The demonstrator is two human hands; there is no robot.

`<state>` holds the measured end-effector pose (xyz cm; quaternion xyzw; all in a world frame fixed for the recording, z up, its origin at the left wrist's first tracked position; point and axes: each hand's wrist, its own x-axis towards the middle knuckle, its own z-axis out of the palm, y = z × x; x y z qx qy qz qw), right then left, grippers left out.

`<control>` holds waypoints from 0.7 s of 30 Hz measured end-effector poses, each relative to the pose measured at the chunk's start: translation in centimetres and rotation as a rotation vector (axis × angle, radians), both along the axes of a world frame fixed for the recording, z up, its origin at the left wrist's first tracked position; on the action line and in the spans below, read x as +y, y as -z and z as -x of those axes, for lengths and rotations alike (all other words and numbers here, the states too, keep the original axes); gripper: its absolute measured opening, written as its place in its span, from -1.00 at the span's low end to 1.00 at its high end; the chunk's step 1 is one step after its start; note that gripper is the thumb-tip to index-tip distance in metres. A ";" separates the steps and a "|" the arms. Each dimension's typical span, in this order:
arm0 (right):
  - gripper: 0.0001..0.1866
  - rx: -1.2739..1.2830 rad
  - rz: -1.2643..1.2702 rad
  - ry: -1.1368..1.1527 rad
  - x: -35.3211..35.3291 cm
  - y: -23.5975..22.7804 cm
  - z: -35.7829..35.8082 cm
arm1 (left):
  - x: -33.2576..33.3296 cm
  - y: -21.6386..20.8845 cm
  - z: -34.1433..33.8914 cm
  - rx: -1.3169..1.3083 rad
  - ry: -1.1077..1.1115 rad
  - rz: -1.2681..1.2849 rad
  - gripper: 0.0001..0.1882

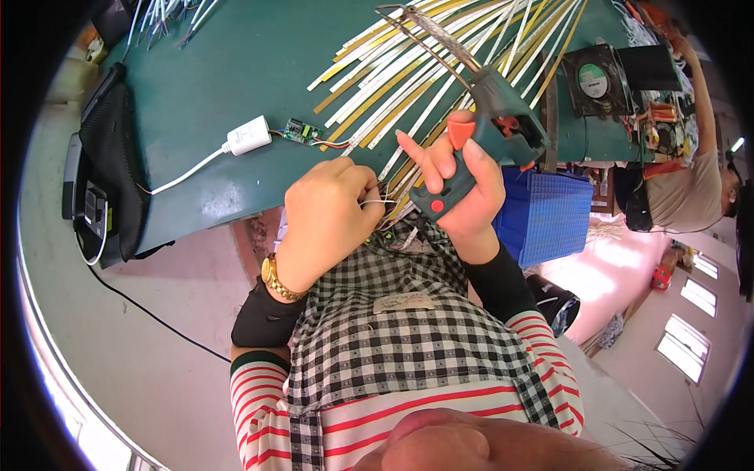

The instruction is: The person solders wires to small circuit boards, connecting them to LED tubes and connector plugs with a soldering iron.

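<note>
My right hand [483, 206] is wrapped round the grip of a dark soldering gun [499, 98] with an orange-red trigger. Its metal tip points up and away to the left, over a spread of long thin white and yellow strips [369, 98]. Close by, my left hand [330, 200] is closed, fingers pinched on a thin white wire [380, 202] near the strips' close ends. Those fingertips are partly hidden. Just beyond it lies a small green circuit board [302, 132], with wires leading to a white plug-shaped block [248, 136] on its left.
The green table [212, 86] carries a black cushioned object [114, 161] at left, cables [166, 17] at far left and a square fan [594, 81] at right. A blue crate [556, 220] stands below the table's right side. Another person [683, 192] is at far right.
</note>
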<state>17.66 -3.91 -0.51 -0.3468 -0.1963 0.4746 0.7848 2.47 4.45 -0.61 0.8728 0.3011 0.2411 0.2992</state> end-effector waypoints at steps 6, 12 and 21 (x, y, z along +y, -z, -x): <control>-0.66 -0.032 0.135 -0.037 0.4 -0.9 -0.2 | 0.0 0.0 0.0 0.016 0.005 0.009 -0.93; -0.69 -0.116 0.201 -0.074 0.8 -0.8 -0.3 | 0.1 -0.1 -0.1 0.012 0.010 0.010 -0.93; -0.63 -0.303 0.258 -0.048 -0.8 -1.2 0.4 | 0.2 -0.3 -0.3 0.013 0.026 0.026 -0.89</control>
